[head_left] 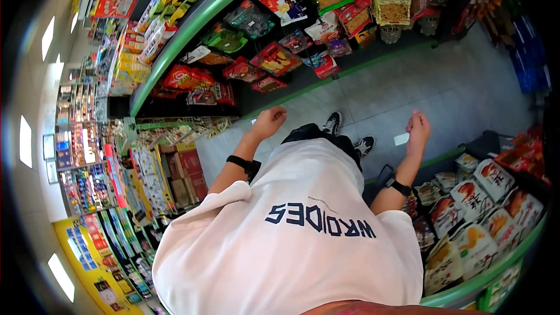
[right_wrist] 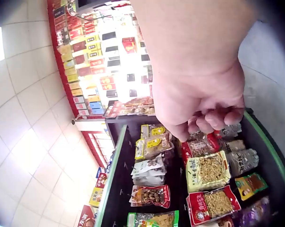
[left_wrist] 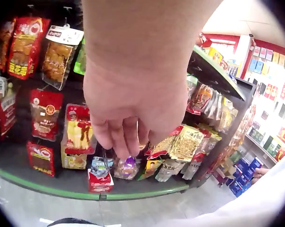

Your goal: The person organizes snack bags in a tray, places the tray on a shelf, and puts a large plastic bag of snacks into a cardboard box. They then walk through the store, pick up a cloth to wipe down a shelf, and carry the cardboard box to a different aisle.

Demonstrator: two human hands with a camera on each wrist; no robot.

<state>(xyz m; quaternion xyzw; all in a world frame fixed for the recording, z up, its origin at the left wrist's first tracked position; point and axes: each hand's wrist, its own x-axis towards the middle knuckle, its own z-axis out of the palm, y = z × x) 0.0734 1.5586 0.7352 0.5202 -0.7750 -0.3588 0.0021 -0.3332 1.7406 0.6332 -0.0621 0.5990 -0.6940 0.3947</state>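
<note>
My left hand hangs at the left of the head view with fingers loosely curled, holding nothing. Behind its fingers in the left wrist view are a purple-topped packet and a blue-and-red packet; no contact can be made out. My right hand is over the aisle, its fingers also loosely curled around nothing. Beyond it in the right wrist view hang a yellow nut packet and a red nut packet. Each wrist wears a black band.
A green-edged shelf of hanging snack packets runs along the front. At the right a low bin holds white and red bags. Grey tiled floor lies between them, with my shoes on it. Stocked shelves stand far left.
</note>
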